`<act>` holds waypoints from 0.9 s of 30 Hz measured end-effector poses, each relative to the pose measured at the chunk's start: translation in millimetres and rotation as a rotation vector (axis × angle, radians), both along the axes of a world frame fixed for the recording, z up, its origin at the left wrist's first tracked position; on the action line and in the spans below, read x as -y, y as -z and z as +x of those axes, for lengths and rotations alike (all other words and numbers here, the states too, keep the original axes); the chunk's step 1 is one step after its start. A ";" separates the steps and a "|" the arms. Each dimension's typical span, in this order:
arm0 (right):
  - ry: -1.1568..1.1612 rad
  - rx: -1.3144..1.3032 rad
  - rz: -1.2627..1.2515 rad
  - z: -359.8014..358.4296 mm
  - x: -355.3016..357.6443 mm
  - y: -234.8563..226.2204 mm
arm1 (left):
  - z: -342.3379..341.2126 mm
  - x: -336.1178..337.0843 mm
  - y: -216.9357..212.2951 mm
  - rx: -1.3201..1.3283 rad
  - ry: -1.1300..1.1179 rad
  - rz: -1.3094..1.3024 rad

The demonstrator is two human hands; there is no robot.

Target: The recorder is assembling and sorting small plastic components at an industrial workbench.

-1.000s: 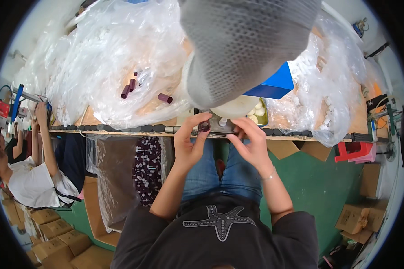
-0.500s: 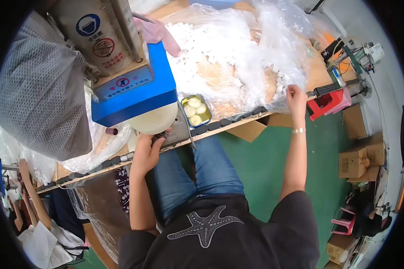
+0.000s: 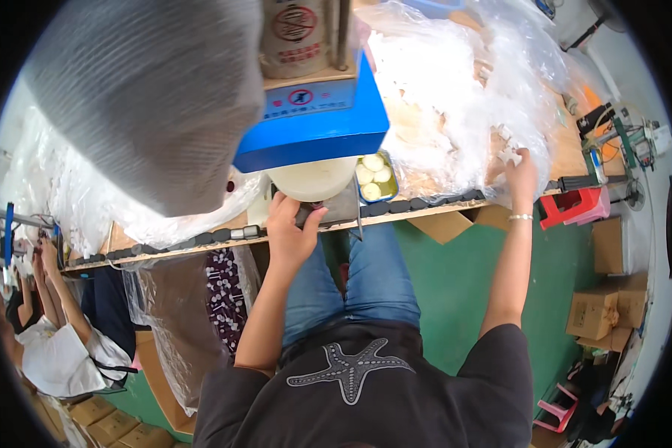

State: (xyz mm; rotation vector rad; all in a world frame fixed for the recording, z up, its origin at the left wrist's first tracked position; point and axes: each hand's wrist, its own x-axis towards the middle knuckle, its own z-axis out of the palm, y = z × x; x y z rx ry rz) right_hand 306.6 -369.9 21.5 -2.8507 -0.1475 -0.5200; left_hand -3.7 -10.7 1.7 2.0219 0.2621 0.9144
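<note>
My left hand is under the pale round guard of a blue machine at the table edge. Its fingers and thumb close around a small dark item, mostly hidden by the guard and the hand. To the right, my right hand reaches over the table edge with fingers drawn together. Its fingertips touch small white pieces lying on clear plastic sheeting; what they pinch is too small to make out. Between my hands stands a blue-rimmed tin with several pale round discs in it.
A grey cloth cover hangs large at the upper left. White pieces pile up on the plastic sheeting. Red stool and cardboard boxes stand at the right. A co-worker in white sits at far left.
The view has turned, so the machine appears farther right. My right hand has moved onto the small white pieces. My left hand stays under the guard.
</note>
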 end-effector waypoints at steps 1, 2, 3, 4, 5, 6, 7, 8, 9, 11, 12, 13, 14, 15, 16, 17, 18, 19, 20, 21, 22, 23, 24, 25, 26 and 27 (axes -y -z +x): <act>-0.001 0.005 0.056 -4.6 -3.8 -5.9 | -1.9 -1.2 -0.8 -0.025 -0.023 0.107; -0.013 0.006 0.054 -10.4 -4.9 -11.1 | -2.0 -0.9 -2.6 -0.048 -0.008 0.088; -0.087 -0.003 0.197 -15.4 -9.3 -13.5 | -2.7 -1.9 -3.1 -0.049 -0.024 0.089; -0.162 -0.014 0.340 -20.5 -14.3 -13.5 | -3.6 -2.7 -3.5 -0.042 -0.020 0.098; -0.323 -0.040 0.578 -32.2 -27.9 -11.0 | -2.1 -2.4 -2.5 -0.033 -0.010 0.104; -0.488 -0.071 0.819 -50.5 -54.9 -8.3 | -2.1 -3.3 -2.9 -0.027 -0.005 0.113; -0.702 -0.002 0.869 -75.0 -86.2 -8.8 | -1.4 -3.6 -1.9 -0.029 -0.012 0.111; -0.822 -0.033 0.671 -103.8 -113.8 -21.8 | -3.1 -4.5 -1.1 -0.029 -0.017 0.107; -0.978 0.006 0.567 -124.4 -136.6 -26.5 | -2.1 -3.8 -0.2 -0.025 -0.010 0.100; -1.026 0.086 0.363 -144.6 -169.8 -23.5 | -0.1 -3.3 -2.8 -0.009 -0.011 0.093; -1.006 0.145 0.268 -144.0 -177.1 -12.5 | 0.7 -2.6 -3.8 0.009 -0.011 0.085; -1.006 0.144 0.271 -144.0 -178.3 -6.5 | 1.3 -1.4 -3.6 0.008 -0.011 0.088; -0.983 0.166 0.212 -145.0 -182.7 -5.4 | 1.0 -1.0 -2.4 0.013 -0.017 0.070; -0.958 0.189 0.153 -146.4 -186.9 -6.3 | 0.5 -1.2 -1.3 0.018 -0.023 0.053; -0.933 0.266 0.089 -148.7 -184.9 -11.9 | -0.4 -2.4 -0.7 0.025 -0.023 0.070; -0.940 0.265 0.094 -154.5 -187.3 -19.7 | -0.4 -3.0 3.1 0.022 -0.031 0.074; -0.950 0.103 0.363 -162.5 -190.3 -27.5 | -0.5 -2.5 6.1 0.027 -0.040 0.070; -0.946 -0.064 0.629 -171.0 -194.9 -30.0 | -1.5 -3.1 8.5 0.032 -0.050 0.066; -1.019 -0.265 0.893 -180.0 -199.3 -29.9 | -0.1 -2.6 8.1 0.036 -0.039 0.073; -1.026 -0.464 1.170 -194.0 -209.2 -24.9 | 0.6 -2.4 7.4 0.039 -0.036 0.074; -1.046 -0.505 1.230 -201.0 -219.2 -19.6 | 1.2 -2.2 6.7 0.034 -0.030 0.061; -1.069 -0.550 1.293 -206.7 -228.0 -15.5 | 0.1 -3.4 6.5 0.026 -0.028 0.052; -1.078 -0.571 1.256 -209.7 -234.1 -15.9 | -0.6 -3.4 5.2 0.024 -0.029 0.056; -1.086 -0.592 1.218 -211.0 -239.1 -16.4 | -0.6 -2.2 3.2 0.026 -0.024 0.057; -1.074 -0.569 1.177 -211.4 -244.0 -14.9 | -0.9 -2.0 1.4 0.028 -0.022 0.061; -1.078 -0.570 1.180 -211.3 -244.9 -14.1 | -0.9 -1.9 1.5 0.027 -0.026 0.065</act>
